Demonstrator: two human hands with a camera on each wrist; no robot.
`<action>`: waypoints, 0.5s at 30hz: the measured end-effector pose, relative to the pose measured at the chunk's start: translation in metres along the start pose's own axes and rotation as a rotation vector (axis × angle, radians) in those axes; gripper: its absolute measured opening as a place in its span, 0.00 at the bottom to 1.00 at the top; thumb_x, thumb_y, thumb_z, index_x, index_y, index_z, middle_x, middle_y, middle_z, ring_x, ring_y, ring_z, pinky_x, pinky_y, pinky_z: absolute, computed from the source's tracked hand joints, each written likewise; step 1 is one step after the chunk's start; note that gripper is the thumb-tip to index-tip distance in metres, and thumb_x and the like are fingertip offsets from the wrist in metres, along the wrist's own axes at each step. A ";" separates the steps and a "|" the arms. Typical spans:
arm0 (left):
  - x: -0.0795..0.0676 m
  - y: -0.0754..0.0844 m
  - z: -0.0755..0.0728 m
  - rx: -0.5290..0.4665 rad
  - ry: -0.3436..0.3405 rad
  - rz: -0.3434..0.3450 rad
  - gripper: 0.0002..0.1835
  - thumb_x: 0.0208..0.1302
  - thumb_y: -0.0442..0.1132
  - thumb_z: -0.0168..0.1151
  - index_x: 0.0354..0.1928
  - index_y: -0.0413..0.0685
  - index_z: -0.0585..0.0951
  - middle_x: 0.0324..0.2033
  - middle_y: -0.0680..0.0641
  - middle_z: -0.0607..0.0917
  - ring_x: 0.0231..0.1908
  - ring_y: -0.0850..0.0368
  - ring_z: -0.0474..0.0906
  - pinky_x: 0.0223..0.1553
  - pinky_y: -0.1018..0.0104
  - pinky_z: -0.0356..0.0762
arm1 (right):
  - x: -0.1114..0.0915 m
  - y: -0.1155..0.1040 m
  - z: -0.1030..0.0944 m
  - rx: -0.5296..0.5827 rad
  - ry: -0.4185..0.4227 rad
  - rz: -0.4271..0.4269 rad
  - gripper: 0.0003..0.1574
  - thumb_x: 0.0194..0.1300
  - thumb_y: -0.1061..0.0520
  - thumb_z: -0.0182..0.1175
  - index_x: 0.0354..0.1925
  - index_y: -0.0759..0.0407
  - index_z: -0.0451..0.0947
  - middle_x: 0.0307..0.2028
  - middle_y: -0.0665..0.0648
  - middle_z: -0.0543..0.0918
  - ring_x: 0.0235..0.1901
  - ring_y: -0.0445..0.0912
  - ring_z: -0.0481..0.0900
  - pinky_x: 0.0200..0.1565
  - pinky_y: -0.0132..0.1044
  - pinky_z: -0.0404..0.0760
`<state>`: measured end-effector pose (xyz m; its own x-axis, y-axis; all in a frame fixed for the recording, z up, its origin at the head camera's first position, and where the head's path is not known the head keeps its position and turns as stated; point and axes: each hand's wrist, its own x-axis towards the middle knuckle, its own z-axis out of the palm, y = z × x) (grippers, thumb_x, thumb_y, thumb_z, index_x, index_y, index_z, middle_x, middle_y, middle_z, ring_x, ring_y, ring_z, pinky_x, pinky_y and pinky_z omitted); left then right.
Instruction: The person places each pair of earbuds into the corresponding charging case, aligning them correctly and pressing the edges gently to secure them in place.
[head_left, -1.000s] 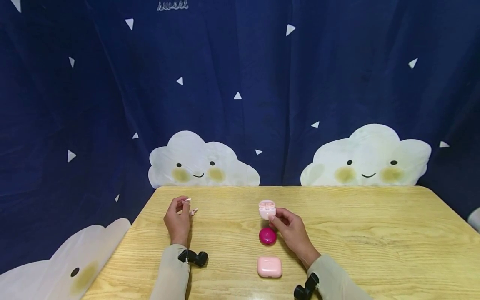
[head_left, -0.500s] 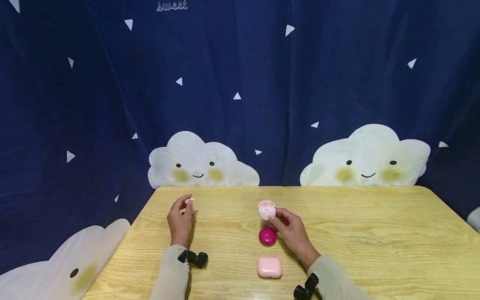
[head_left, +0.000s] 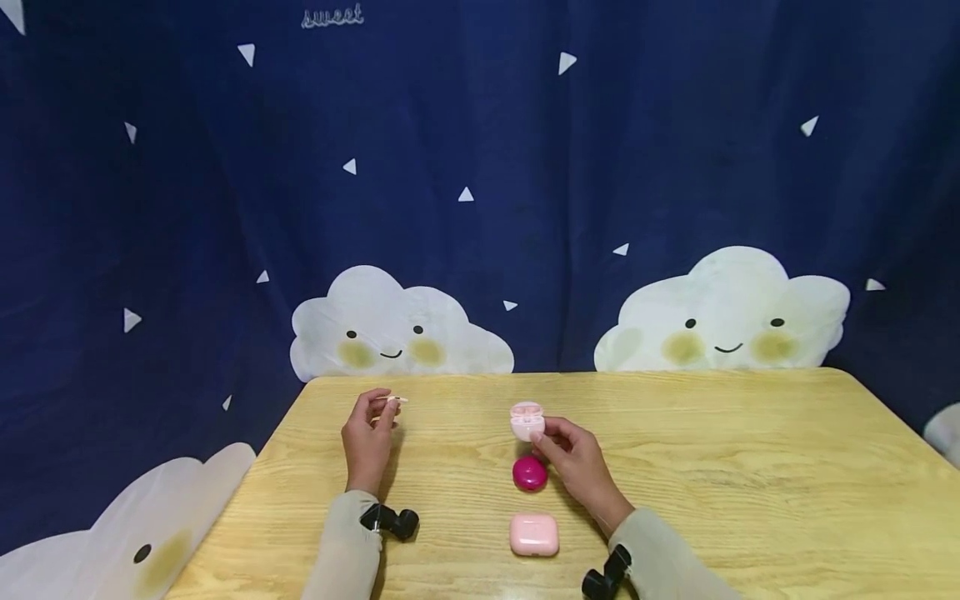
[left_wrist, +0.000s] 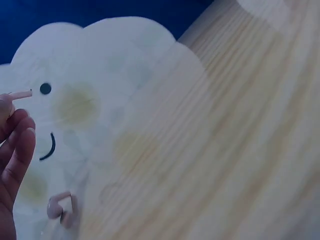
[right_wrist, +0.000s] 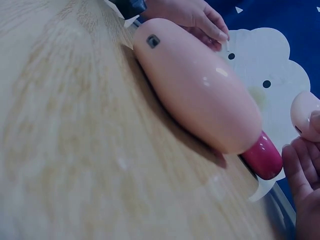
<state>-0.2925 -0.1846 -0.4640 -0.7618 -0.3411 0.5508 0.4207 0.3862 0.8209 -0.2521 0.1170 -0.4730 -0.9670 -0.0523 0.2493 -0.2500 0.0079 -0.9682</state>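
Note:
In the head view, my left hand (head_left: 367,446) pinches a pale pink earbud (head_left: 397,399) between thumb and fingers, above the left part of the table. Its stem also shows in the left wrist view. A second earbud (left_wrist: 55,209) lies on the table below that hand. My right hand (head_left: 581,471) grips a light pink round earbud case (head_left: 527,422), lid up, its inside facing me. Just nearer to me lies a shut magenta case (head_left: 529,473). The right wrist view shows the held case (right_wrist: 304,114) at its right edge, against my fingers (right_wrist: 300,167).
A shut pink rounded-rectangular case (head_left: 534,534) lies on the wooden table (head_left: 735,475), nearer to me than the magenta one. Behind the table's far edge hangs a dark blue curtain (head_left: 525,150) with white clouds and triangles.
My left hand has moved a little to the right, carrying the earbud. The right hand keeps its hold on the open case. The whole head view has shifted slightly.

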 end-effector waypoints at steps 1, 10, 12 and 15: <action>0.000 0.002 0.003 -0.010 -0.011 -0.011 0.10 0.57 0.39 0.61 0.40 0.44 0.77 0.29 0.47 0.83 0.30 0.55 0.80 0.26 0.68 0.78 | 0.000 -0.001 0.000 0.004 -0.004 0.002 0.16 0.57 0.56 0.61 0.44 0.62 0.77 0.36 0.62 0.79 0.35 0.52 0.79 0.37 0.39 0.80; -0.007 0.025 0.026 -0.143 -0.150 -0.017 0.10 0.56 0.34 0.62 0.39 0.37 0.75 0.30 0.39 0.81 0.31 0.47 0.79 0.27 0.64 0.79 | -0.007 -0.022 0.001 -0.003 -0.018 0.017 0.14 0.58 0.62 0.59 0.44 0.65 0.76 0.35 0.62 0.79 0.36 0.57 0.78 0.38 0.42 0.79; -0.010 0.036 0.030 -0.168 -0.177 -0.001 0.11 0.56 0.32 0.61 0.39 0.34 0.74 0.30 0.37 0.81 0.31 0.45 0.79 0.28 0.61 0.79 | -0.008 -0.025 0.002 -0.010 -0.017 0.017 0.14 0.59 0.63 0.59 0.44 0.66 0.76 0.35 0.62 0.79 0.36 0.57 0.78 0.38 0.41 0.79; -0.013 0.053 0.037 -0.189 -0.206 0.005 0.11 0.56 0.31 0.61 0.39 0.33 0.75 0.31 0.36 0.81 0.31 0.44 0.78 0.29 0.61 0.79 | -0.008 -0.027 0.001 -0.020 -0.021 0.021 0.14 0.59 0.63 0.58 0.44 0.66 0.76 0.36 0.62 0.79 0.37 0.58 0.78 0.39 0.42 0.79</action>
<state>-0.2783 -0.1283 -0.4330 -0.8353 -0.1506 0.5289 0.4947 0.2142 0.8423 -0.2371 0.1158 -0.4489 -0.9708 -0.0726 0.2285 -0.2311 0.0287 -0.9725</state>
